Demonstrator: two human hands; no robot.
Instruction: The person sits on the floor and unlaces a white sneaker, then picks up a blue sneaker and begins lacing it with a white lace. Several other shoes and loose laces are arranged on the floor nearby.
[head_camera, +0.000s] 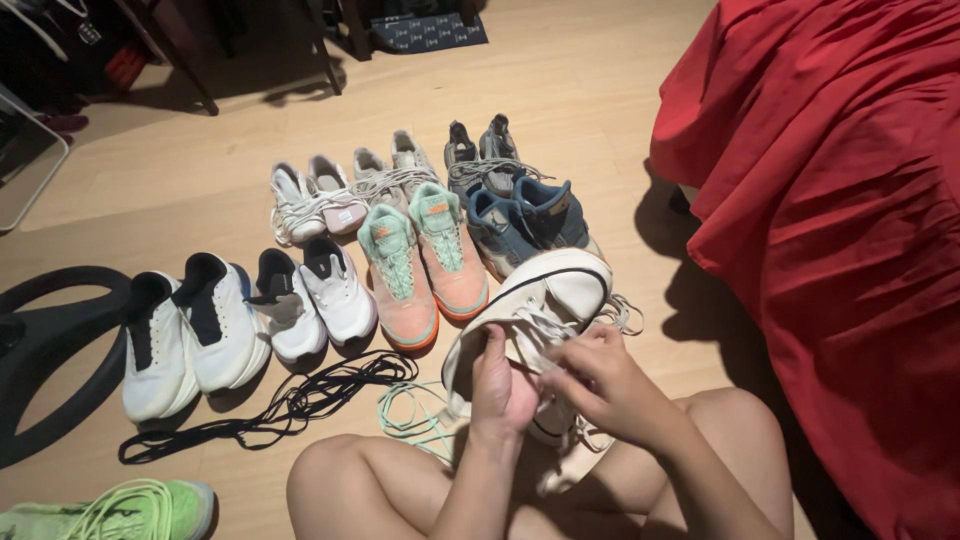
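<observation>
A person sits on a wooden floor (600, 90) with a cream sneaker (545, 300) tilted up over their bare knees; the left hand (503, 385) grips its side and the right hand (600, 380) pinches its white lace (535, 328) near the tongue. Just beyond it stand pairs of shoes in rows, among them a peach pair (420, 260), a white pair (185, 335) and a blue pair (525, 220). Loose black laces (290, 405) and mint laces (410, 415) lie by the left knee, and a red bedspread (840, 230) hangs at the right.

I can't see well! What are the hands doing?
Left hand: closed, holding the white sneaker.
Right hand: closed, pinching the sneaker's white lace.
</observation>
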